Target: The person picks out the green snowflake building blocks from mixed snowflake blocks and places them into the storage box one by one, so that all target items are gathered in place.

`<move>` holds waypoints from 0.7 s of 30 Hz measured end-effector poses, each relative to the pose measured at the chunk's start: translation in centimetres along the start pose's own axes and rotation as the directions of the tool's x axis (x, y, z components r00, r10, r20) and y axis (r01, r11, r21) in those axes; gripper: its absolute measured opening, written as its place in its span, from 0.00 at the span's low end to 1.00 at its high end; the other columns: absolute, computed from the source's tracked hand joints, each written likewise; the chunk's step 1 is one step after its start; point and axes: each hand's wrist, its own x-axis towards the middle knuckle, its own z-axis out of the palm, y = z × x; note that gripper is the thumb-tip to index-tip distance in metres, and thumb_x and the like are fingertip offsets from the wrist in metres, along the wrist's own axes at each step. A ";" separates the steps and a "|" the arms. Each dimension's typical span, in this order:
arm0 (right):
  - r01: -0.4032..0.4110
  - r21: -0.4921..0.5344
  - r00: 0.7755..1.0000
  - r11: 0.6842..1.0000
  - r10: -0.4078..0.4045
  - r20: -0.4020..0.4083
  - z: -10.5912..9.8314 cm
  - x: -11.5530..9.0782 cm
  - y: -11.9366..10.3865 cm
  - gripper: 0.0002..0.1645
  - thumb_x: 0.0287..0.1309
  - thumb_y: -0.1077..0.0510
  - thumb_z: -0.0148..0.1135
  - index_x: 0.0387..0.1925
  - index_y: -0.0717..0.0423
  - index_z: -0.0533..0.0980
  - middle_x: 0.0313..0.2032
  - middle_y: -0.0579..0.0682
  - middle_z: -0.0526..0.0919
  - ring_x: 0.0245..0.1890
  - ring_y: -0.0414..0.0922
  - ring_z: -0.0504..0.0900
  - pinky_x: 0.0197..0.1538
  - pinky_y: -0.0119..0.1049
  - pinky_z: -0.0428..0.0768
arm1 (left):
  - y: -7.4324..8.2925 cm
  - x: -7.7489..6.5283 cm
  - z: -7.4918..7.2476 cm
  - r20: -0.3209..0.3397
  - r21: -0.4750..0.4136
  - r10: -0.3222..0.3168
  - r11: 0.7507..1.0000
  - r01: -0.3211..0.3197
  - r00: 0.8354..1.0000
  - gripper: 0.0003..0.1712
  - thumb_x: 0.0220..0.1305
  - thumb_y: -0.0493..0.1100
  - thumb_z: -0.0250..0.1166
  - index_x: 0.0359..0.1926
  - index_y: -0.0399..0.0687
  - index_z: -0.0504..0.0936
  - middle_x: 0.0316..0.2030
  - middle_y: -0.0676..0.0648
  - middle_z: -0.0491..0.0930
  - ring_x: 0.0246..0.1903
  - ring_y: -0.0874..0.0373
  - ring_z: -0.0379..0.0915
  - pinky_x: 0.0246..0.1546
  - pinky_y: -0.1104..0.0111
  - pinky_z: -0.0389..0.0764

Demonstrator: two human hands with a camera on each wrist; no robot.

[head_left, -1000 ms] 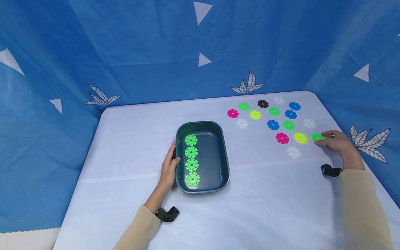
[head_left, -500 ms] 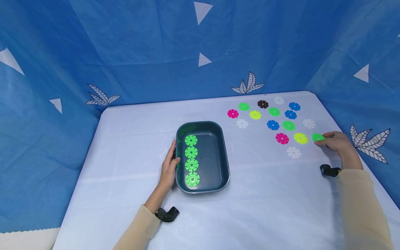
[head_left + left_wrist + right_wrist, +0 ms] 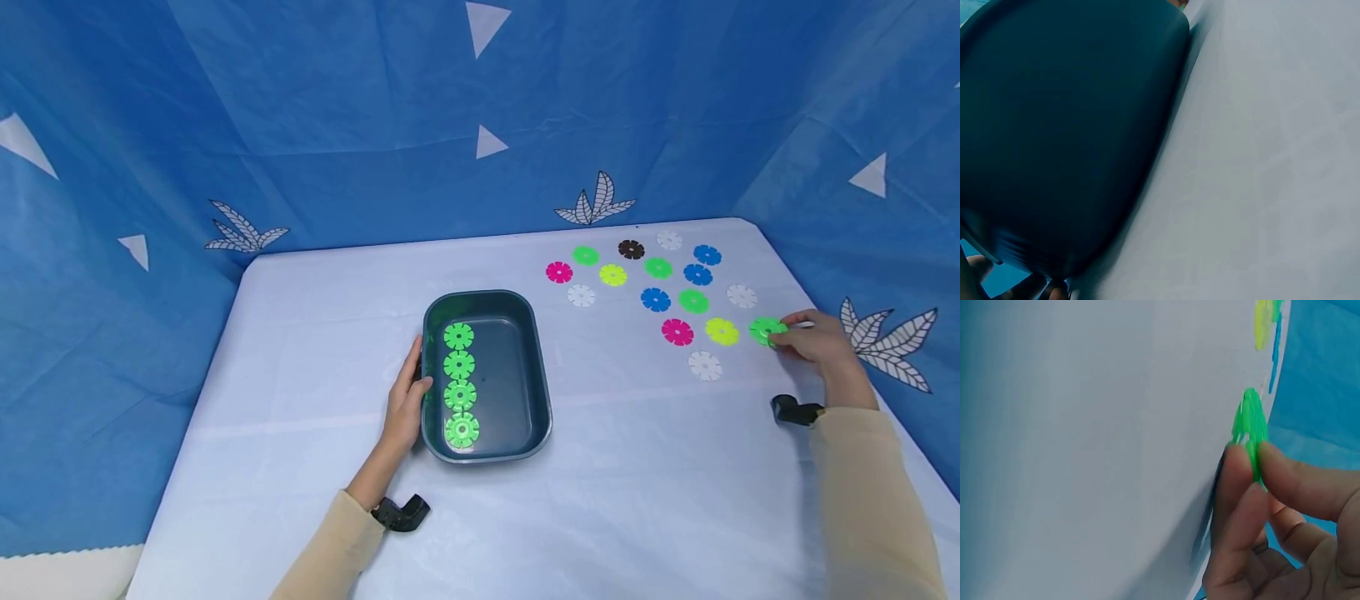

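In the head view my left hand grips the left wall of a dark teal plastic bin, thumb at the rim and fingers along the outside. A column of several green notched discs lies along the bin's left side. At the right of the table my right hand pinches another green notched disc. The right wrist view shows that disc nearly edge-on and tilted up, between thumb and fingers. The left wrist view is mostly filled by the bin's outer wall, with fingertips at its lower edge.
On the white-covered table, several loose discs lie spread at the back right: pink, yellow, blue, white, brown and green. A blue patterned curtain surrounds the table's back and sides.
The right hand has tipped its green disc up off the table and moved slightly to the right. The left hand and bin stay in place.
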 end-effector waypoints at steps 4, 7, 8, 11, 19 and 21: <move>-0.023 0.067 1.000 0.997 0.023 -0.004 0.2 -0.2 -0.2 0.27 0.65 0.61 0.55 0.61 0.71 0.63 0.51 0.68 0.68 0.22 0.32 0.80 0.28 0.30 0.82 | 0.1 0.0 -0.1 -0.001 -0.002 0.000 1.000 0.000 1.000 0.37 0.69 0.35 0.45 0.77 0.52 0.51 0.78 0.46 0.46 0.77 0.51 0.38 0.76 0.51 0.43; -0.010 0.077 1.000 0.997 0.011 -0.017 0.5 -1.2 -1.2 0.25 0.67 0.58 0.55 0.60 0.67 0.66 0.50 0.63 0.70 0.23 0.31 0.80 0.31 0.29 0.83 | 0.1 0.0 -0.1 -0.003 0.005 -0.002 1.000 0.002 1.000 0.37 0.69 0.35 0.45 0.77 0.52 0.51 0.78 0.46 0.46 0.77 0.51 0.38 0.76 0.51 0.43; 0.001 0.079 1.000 0.997 0.000 -0.014 0.6 -1.5 -1.7 0.24 0.67 0.56 0.55 0.59 0.66 0.66 0.50 0.60 0.70 0.24 0.31 0.80 0.32 0.29 0.83 | 0.2 0.0 -0.1 -0.003 0.006 -0.003 1.000 0.003 1.000 0.37 0.69 0.36 0.45 0.77 0.52 0.51 0.78 0.46 0.47 0.77 0.51 0.38 0.76 0.51 0.43; 0.057 0.074 0.998 0.996 -0.057 -0.008 1.2 -2.6 -3.3 0.23 0.67 0.54 0.57 0.57 0.62 0.68 0.43 0.52 0.74 0.26 0.31 0.81 0.35 0.28 0.83 | 0.1 0.0 -0.2 -0.004 0.010 -0.004 1.000 0.004 1.000 0.37 0.69 0.36 0.45 0.77 0.52 0.51 0.78 0.46 0.47 0.77 0.51 0.38 0.76 0.51 0.43; 0.249 0.084 0.968 0.965 -0.250 0.012 4.4 -0.1 -3.7 0.32 0.59 0.46 0.66 0.57 0.61 0.70 0.40 0.52 0.75 0.28 0.36 0.84 0.28 0.24 0.81 | -0.2 0.1 -0.1 -0.002 0.008 -0.005 1.000 0.005 1.000 0.36 0.69 0.36 0.45 0.77 0.53 0.51 0.77 0.46 0.47 0.77 0.51 0.38 0.76 0.51 0.43; 0.290 0.090 0.956 0.953 -0.293 0.017 5.5 0.9 -3.3 0.33 0.54 0.41 0.69 0.53 0.57 0.72 0.38 0.50 0.76 0.27 0.37 0.84 0.24 0.23 0.79 | -0.2 0.1 0.0 0.000 0.005 -0.004 1.000 0.004 1.000 0.36 0.70 0.36 0.45 0.77 0.53 0.51 0.77 0.47 0.47 0.77 0.51 0.39 0.76 0.51 0.43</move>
